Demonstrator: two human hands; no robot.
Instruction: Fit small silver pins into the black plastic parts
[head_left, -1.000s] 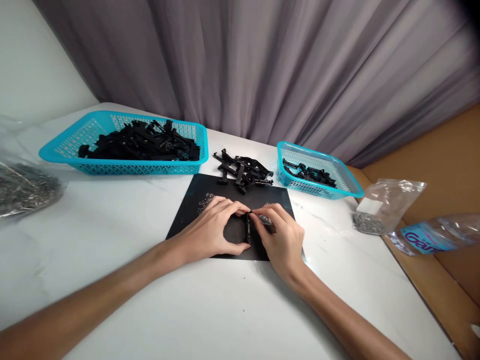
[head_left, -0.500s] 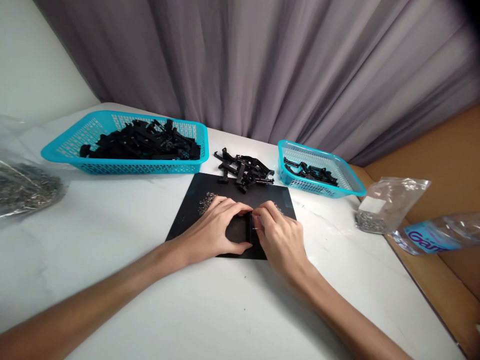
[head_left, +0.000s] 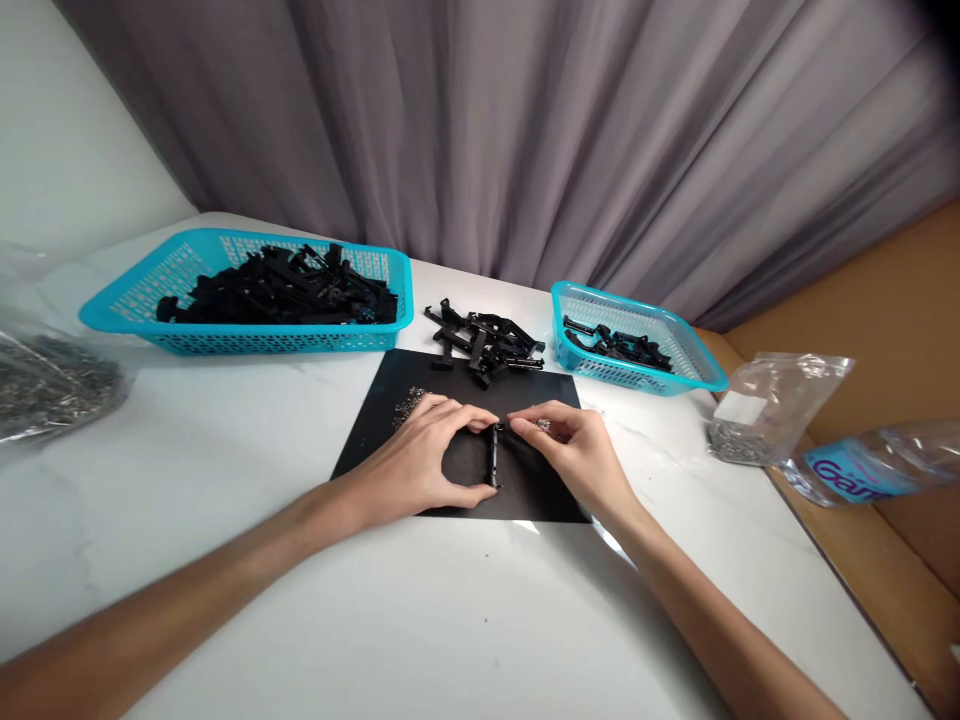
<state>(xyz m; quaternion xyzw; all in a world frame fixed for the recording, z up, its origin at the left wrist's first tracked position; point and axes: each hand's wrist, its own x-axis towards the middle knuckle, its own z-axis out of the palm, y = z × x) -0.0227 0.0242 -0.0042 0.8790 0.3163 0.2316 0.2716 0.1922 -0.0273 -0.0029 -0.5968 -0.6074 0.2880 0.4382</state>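
My left hand (head_left: 424, 450) grips a slim black plastic part (head_left: 494, 458) by its two ends, thumb at the near end and fingertips at the far end. My right hand (head_left: 574, 440) is pinched, thumb against forefinger, close to the part's far end; whatever sits in that pinch is too small to make out. Both hands are over a black mat (head_left: 465, 505). Beside my left fingers lies a heap of small shiny metal pieces (head_left: 411, 402). More small metal pieces (head_left: 543, 426) show partly behind my right fingers.
Behind the mat lies a pile of black plastic parts (head_left: 487, 345). A large blue basket (head_left: 285, 340) full of black parts stands left, a smaller blue basket (head_left: 637, 377) right. Bags of metal pieces (head_left: 56, 385) (head_left: 739, 440) flank the white table (head_left: 337, 620); a bottle (head_left: 862, 472) lies right.
My right hand has drawn back slightly from the black part and turned flatter, uncovering metal pieces on the mat. The part has rotated in my left hand and now shows a shinier, narrower side.
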